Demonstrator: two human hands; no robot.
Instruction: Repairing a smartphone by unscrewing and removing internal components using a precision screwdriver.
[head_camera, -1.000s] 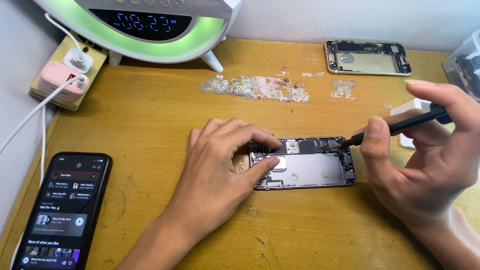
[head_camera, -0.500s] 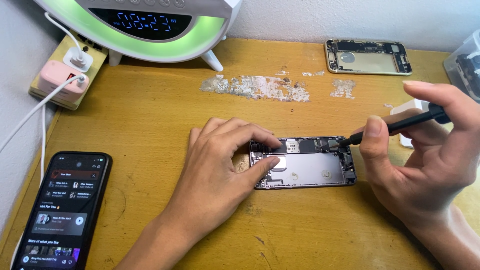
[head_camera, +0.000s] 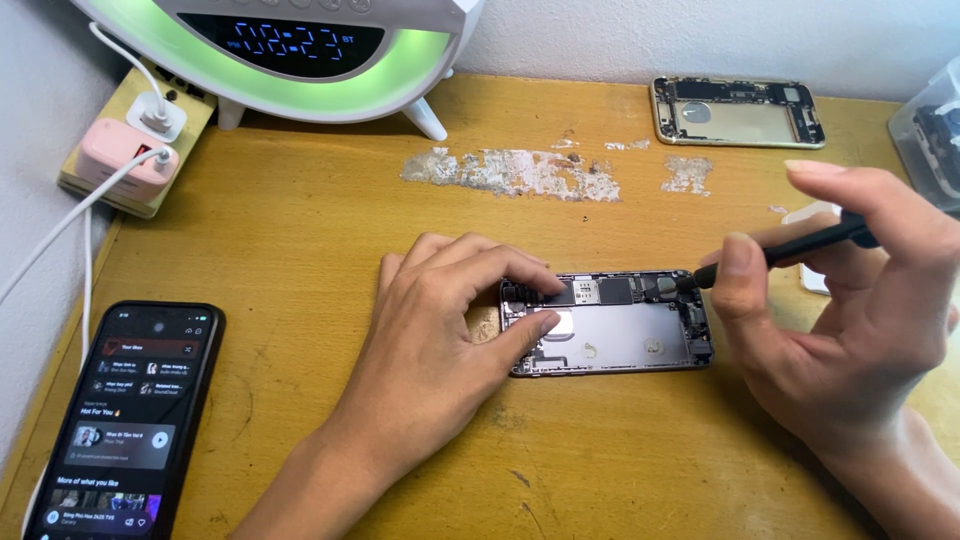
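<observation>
A wide wooden table (head_camera: 300, 230) fills the view, its top worn pale in a patch near the back edge. At the back left stands a big white clock lamp (head_camera: 290, 45) with a green glow and a blue digit display. Below it, at the left edge, a yellow power strip (head_camera: 120, 190) carries a pink charger (head_camera: 115, 155) and a white plug (head_camera: 155, 115), with white cables going down along the wall.

At the front left lies a black phone (head_camera: 125, 420) with its screen lit. At the back right lies an empty gold phone shell (head_camera: 738, 112), well apart from the hands, and a clear plastic box (head_camera: 925, 125) is cut by the right edge.

In the middle of the table lies the opened phone (head_camera: 610, 322), flat, its inner parts and grey metal back plate showing. The left hand (head_camera: 450, 330) rests on the left end of it, fingers bent, fingertips pressing on the frame and the board to hold it down; it grasps nothing. The right hand (head_camera: 860, 310) holds a thin black tool (head_camera: 790, 247) between thumb and fingers, closed narrow around it. The tip of the tool touches the upper right corner of the opened phone
</observation>
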